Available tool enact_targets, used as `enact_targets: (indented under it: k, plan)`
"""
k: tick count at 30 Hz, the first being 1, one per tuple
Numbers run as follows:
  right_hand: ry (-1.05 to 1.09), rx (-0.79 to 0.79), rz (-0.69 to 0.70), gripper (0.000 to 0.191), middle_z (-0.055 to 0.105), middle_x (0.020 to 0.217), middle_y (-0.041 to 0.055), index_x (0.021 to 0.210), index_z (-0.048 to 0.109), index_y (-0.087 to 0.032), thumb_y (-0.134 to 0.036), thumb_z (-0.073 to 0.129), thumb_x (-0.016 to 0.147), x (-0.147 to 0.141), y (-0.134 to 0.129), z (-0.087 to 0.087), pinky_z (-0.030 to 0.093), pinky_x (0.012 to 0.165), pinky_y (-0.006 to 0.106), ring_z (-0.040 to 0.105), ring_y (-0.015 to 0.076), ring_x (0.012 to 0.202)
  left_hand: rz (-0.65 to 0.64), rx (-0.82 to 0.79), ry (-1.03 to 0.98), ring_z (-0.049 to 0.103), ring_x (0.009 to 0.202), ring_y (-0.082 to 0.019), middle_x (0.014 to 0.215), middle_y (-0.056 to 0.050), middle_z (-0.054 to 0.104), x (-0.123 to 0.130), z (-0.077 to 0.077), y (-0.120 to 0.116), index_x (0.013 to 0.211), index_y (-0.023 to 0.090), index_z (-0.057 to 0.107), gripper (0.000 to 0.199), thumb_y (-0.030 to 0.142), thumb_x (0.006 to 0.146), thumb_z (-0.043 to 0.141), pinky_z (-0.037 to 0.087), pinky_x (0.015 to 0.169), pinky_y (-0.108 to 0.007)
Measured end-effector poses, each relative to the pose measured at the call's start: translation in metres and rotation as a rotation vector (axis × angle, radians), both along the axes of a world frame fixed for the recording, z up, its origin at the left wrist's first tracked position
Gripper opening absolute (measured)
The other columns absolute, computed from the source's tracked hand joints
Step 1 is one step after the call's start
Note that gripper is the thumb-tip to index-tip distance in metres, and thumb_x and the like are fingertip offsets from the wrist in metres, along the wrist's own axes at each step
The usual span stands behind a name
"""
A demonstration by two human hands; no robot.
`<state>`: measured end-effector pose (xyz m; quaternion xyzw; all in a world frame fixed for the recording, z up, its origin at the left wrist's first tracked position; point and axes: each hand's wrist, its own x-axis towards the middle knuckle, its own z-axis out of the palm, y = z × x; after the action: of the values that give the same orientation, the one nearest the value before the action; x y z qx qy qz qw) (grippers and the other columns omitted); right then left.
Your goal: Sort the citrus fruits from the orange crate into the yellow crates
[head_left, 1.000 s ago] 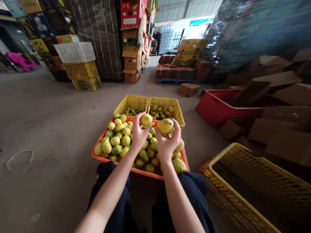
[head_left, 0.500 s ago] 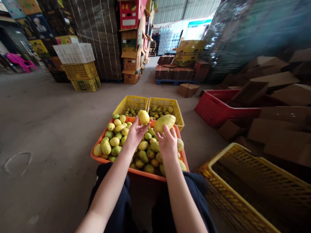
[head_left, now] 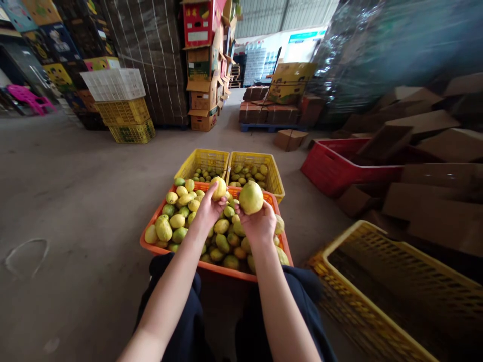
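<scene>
Concrete floor (head_left: 94,201), one heaped orange crate (head_left: 230,272)

Above the orange crate's fruit heap (head_left: 222,244), the left hand (head_left: 210,210) grips a yellow fruit (head_left: 219,188) and the right hand (head_left: 260,222) cups a larger greenish fruit (head_left: 251,197). Beyond the crate stand two yellow crates (head_left: 278,178).

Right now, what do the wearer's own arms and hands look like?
The left hand and right hand are ungloved. Both forearms are bare, with no sleeves, watch or bracelet showing. Dark clothing covers the legs.
</scene>
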<state>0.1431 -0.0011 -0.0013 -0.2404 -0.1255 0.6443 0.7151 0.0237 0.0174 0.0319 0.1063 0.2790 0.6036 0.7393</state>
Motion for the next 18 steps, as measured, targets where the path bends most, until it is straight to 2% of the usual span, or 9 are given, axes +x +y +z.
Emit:
enact_targets:
  k: [4,7,10,13,16,18]
  plan:
    - [-0.047,-0.039,0.013,0.020,0.068,0.069,0.0016,0.085,0.065,-0.022,-0.041,0.066,0.079,-0.004,-0.005,0.007,0.039,0.037,0.025,0.055,0.0160,0.051,-0.034,-0.025,0.027,0.048,0.043,-0.007,0.071,-0.005,0.067,-0.003,-0.001,0.000,0.087,0.014,0.065,0.038,0.045,0.103,0.051,0.038,0.034,-0.016]
    - [-0.081,-0.055,-0.023,0.025,0.060,0.060,-0.0041,0.080,0.063,-0.022,-0.042,0.078,0.074,-0.006,-0.007,0.010,0.030,0.034,0.021,0.045,0.0106,0.044,-0.017,-0.066,0.000,0.044,0.039,-0.006,0.064,-0.003,0.063,-0.003,-0.001,0.000,0.086,0.013,0.065,0.043,0.046,0.104,0.045,0.034,0.033,-0.014]
    - [-0.090,-0.076,-0.006,0.030,0.062,0.061,-0.0024,0.080,0.064,-0.022,-0.048,0.078,0.073,-0.005,-0.005,0.005,0.032,0.035,0.021,0.046,0.0108,0.044,-0.044,-0.107,-0.025,0.043,0.039,-0.008,0.061,-0.003,0.060,-0.004,-0.001,0.001,0.090,0.011,0.067,0.047,0.045,0.105,0.038,0.034,0.033,-0.015]
    - [-0.078,-0.058,0.053,0.038,0.067,0.067,0.0027,0.086,0.067,-0.020,-0.057,0.069,0.078,-0.002,0.001,-0.005,0.037,0.037,0.023,0.055,0.0145,0.049,-0.060,-0.137,-0.045,0.044,0.041,-0.010,0.061,-0.004,0.061,-0.004,-0.003,0.003,0.100,0.012,0.069,0.046,0.036,0.106,0.031,0.036,0.035,-0.016]
    - [-0.072,-0.023,0.076,0.038,0.070,0.072,0.0037,0.089,0.068,-0.021,-0.058,0.068,0.081,0.000,0.007,-0.015,0.045,0.041,0.025,0.065,0.0177,0.059,-0.029,-0.149,-0.065,0.047,0.046,-0.010,0.067,-0.004,0.065,-0.003,-0.006,0.004,0.114,0.014,0.070,0.039,0.025,0.105,0.034,0.040,0.040,-0.016]
    - [-0.084,-0.034,0.038,0.033,0.073,0.075,0.0022,0.088,0.067,-0.023,-0.056,0.070,0.082,0.000,0.011,-0.019,0.051,0.045,0.027,0.068,0.0186,0.063,-0.014,-0.145,-0.058,0.049,0.048,-0.009,0.072,-0.004,0.067,-0.003,-0.006,0.004,0.119,0.015,0.070,0.037,0.027,0.105,0.038,0.043,0.043,-0.016]
